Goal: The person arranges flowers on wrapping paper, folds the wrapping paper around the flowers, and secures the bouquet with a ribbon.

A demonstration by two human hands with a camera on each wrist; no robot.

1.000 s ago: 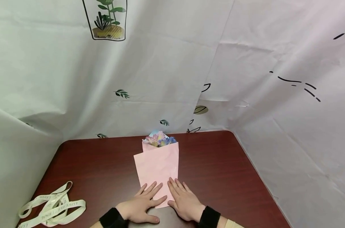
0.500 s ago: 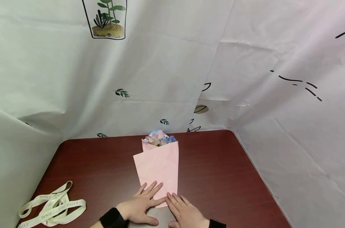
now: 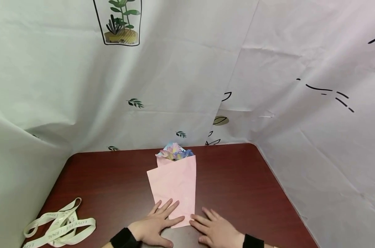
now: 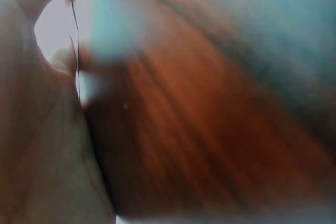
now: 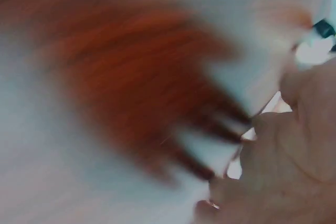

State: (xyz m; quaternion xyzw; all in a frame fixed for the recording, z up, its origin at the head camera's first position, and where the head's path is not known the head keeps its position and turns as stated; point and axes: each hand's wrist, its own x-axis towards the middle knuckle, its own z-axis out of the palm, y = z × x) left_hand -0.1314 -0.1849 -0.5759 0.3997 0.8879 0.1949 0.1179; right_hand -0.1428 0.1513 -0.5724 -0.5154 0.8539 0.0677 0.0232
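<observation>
A small bouquet wrapped in pink paper (image 3: 175,182) lies on the dark red table, its bottom edge toward me. Pink and blue flowers (image 3: 174,151) show at its far end; their stems are hidden by the wrap. My left hand (image 3: 153,224) lies with spread, straight fingers on the lower left part of the paper. At the lower right corner, my right hand (image 3: 219,229) has its fingers extended, with the nearest fingertips at the paper's edge and the others over the table. Both wrist views are blurred and show mainly parts of the palms and brown wood.
A loosely heaped white ribbon (image 3: 61,224) with printed letters lies on the left of the table (image 3: 237,182). Pale cloth (image 3: 175,69) with printed plants hangs behind the table and along both sides.
My right hand has slid down off the pink paper, then out to the right toward its lower corner. The left hand stays in place on the paper.
</observation>
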